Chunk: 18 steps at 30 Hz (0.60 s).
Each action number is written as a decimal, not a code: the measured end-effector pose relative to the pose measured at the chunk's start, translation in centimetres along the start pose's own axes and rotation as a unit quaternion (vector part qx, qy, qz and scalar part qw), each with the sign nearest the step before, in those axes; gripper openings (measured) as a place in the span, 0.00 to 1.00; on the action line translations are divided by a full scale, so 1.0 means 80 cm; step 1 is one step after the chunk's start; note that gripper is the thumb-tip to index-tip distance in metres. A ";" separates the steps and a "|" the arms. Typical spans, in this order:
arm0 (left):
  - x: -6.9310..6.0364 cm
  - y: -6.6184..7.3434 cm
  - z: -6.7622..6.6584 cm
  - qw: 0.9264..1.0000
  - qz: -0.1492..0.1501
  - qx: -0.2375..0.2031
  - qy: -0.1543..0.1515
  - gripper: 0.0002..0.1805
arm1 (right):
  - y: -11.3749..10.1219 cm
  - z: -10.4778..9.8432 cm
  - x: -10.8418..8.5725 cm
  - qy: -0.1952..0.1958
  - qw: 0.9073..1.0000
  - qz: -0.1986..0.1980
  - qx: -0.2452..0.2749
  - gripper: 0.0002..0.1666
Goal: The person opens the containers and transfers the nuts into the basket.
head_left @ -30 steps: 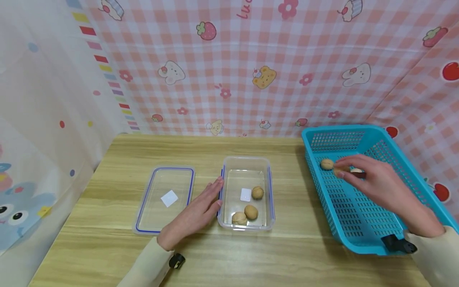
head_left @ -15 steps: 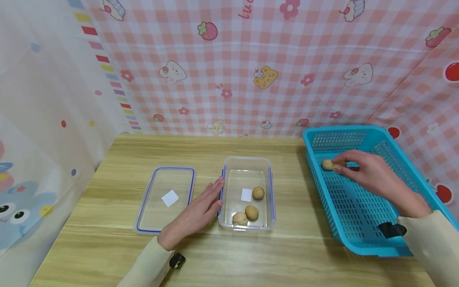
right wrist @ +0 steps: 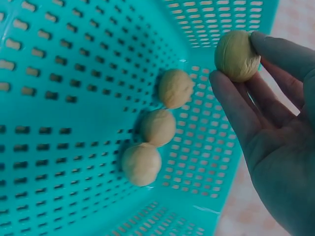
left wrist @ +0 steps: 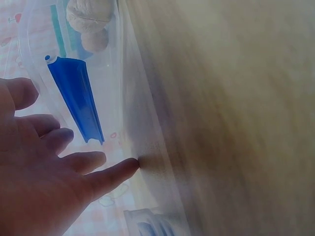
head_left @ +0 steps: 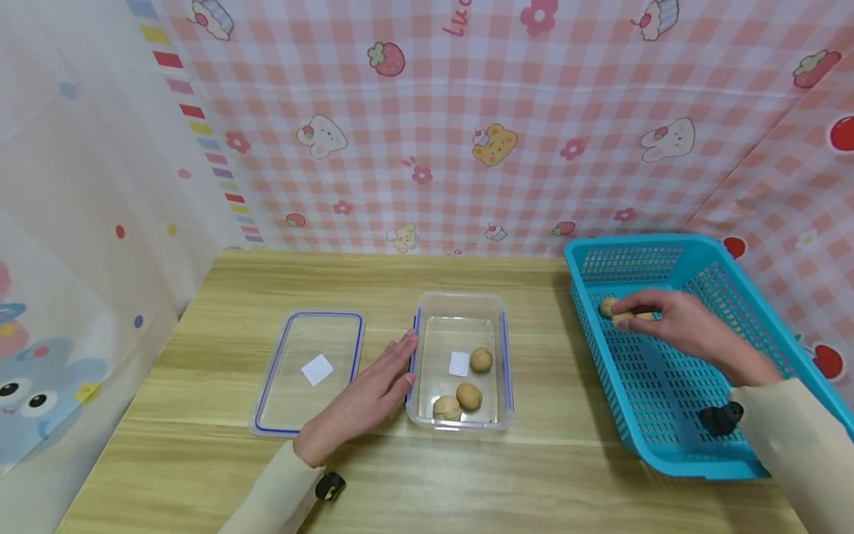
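Note:
My right hand pinches a walnut between thumb and fingertips, above the turquoise basket. Three more walnuts lie in a row in the basket in the right wrist view, the middle walnut touching its neighbours. In the head view the hand partly hides them. My left hand rests, fingers extended, against the left side of a clear plastic container. Inside that container are a walnut at the right and two at the front, beside a small white square. The left wrist view shows its blue clip.
A clear lid with a blue seal and a white square lies on the wooden table, left of the container and partly behind my left hand. A checked cloth hangs along the table's back edge.
My right hand has shifted a little left over the basket, and a walnut now shows between its thumb and fingers. The left hand and the container stay in place.

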State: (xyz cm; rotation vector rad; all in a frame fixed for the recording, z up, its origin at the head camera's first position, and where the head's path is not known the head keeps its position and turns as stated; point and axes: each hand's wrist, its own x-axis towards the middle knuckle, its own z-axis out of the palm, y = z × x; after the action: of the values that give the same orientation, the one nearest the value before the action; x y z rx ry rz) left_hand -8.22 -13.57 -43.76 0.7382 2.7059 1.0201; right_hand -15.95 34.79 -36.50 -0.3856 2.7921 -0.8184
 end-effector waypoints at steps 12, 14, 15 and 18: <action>0.000 0.001 -0.001 1.000 0.001 -0.004 0.001 0.33 | 0.033 0.017 0.013 -0.060 0.997 -0.009 0.049 0.19; 0.000 0.001 0.000 1.000 0.004 -0.003 0.004 0.33 | 0.036 0.020 0.013 -0.065 0.997 -0.006 0.048 0.19; 0.000 0.001 0.000 1.000 0.004 -0.001 0.004 0.33 | 0.037 0.021 0.014 -0.067 0.997 -0.006 0.049 0.18; 0.000 0.000 0.000 1.000 0.006 0.000 0.006 0.33 | 0.039 0.024 0.014 -0.066 0.997 -0.009 0.045 0.17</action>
State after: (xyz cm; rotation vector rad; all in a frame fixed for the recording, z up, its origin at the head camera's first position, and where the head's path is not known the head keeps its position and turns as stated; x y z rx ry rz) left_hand -8.21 -13.53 -43.78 0.7512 2.7136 1.0306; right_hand -17.12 36.06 -39.94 -0.4330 2.6225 -0.8858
